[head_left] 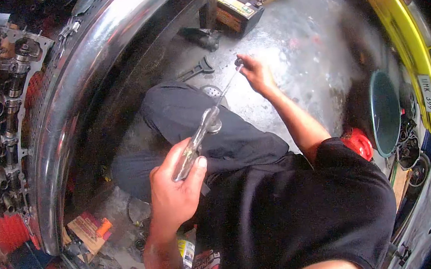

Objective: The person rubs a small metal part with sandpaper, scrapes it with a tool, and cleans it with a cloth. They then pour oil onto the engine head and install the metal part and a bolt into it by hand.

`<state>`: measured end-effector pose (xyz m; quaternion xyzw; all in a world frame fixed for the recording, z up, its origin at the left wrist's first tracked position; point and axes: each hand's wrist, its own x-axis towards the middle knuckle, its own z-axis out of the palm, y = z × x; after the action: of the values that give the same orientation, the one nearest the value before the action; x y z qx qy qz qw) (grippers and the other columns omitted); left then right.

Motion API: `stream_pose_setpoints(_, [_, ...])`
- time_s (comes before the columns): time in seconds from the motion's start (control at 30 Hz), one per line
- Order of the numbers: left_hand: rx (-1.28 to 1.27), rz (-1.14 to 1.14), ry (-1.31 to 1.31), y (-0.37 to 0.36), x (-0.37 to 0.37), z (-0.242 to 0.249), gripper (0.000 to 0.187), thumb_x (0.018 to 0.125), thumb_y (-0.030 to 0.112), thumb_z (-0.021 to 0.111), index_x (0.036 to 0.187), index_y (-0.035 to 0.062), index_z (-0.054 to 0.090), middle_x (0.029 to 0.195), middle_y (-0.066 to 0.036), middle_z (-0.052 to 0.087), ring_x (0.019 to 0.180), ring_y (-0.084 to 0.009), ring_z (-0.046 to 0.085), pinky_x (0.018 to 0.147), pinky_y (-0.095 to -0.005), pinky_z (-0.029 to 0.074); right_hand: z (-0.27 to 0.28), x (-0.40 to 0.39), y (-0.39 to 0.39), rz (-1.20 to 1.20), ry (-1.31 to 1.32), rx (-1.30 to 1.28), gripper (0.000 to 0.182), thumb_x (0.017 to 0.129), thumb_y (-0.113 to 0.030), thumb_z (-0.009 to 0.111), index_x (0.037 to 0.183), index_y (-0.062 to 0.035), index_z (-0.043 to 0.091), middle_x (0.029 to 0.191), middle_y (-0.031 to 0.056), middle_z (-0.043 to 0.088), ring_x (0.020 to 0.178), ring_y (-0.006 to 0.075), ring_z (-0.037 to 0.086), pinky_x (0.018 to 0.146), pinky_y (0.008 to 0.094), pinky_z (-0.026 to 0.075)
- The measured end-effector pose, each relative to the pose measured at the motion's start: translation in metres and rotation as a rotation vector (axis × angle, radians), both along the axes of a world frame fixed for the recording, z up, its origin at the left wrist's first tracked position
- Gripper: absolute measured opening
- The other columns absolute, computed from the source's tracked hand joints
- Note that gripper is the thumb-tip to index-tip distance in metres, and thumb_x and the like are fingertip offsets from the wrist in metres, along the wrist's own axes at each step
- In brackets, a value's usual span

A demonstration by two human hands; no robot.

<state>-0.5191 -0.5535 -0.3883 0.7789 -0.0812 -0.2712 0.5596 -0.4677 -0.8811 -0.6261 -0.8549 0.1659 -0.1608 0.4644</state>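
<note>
My left hand [176, 183] is closed round the thick end of a long silvery metal tool [194, 146], which has a rounded loop partway along it and a thin shaft. The tool points up and away over my dark-trousered legs [216, 139]. At the far end of the shaft, my right hand [256, 72] pinches a small dark piece [239, 62] between thumb and fingers. The shaft tip meets the fingers there, and its exact end is hidden. Beyond my knee, a dark Y-shaped part [197, 69] and a round disc with holes [212, 91] lie on the concrete floor.
A long curved chrome bumper [51, 146] runs along my left, beside an engine cylinder head [0, 115]. A battery [238, 11] stands ahead. To the right are a green basin [385, 111], a red round object [357, 144] and a yellow bumper [402, 36]. Cardboard [86, 233] lies lower left.
</note>
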Motion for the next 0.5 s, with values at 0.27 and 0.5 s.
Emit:
stream_pose_setpoints(0.27, [-0.037, -0.029, 0.117, 0.005, -0.005, 0.008, 0.035, 0.09, 0.005, 0.058, 0.124, -0.0033, 0.053, 0.086, -0.006, 0.065, 0.053, -0.0052, 0.052, 0.048, -0.0206, 0.043, 0.0, -0.005, -0.01, 0.07, -0.019, 1.27, 0.036, 0.097, -0.013, 0.052, 0.13, 0.0018, 0.047, 0.118, 0.0189, 0.059, 0.097, 0.0287, 0.062, 0.09, 0.0421, 0.052])
stream_pose_setpoints(0.5, [0.047, 0.046, 0.039, 0.002, -0.011, 0.013, 0.031, 0.088, 0.008, 0.063, 0.117, -0.0001, 0.059, 0.074, -0.005, 0.066, 0.058, -0.0078, 0.059, 0.055, -0.0242, 0.047, -0.019, 0.0, -0.015, 0.17, 0.023, 1.464, 0.036, 0.099, -0.019, 0.048, 0.126, 0.0046, 0.047, 0.111, 0.0191, 0.061, 0.095, 0.0294, 0.063, 0.09, 0.044, 0.053])
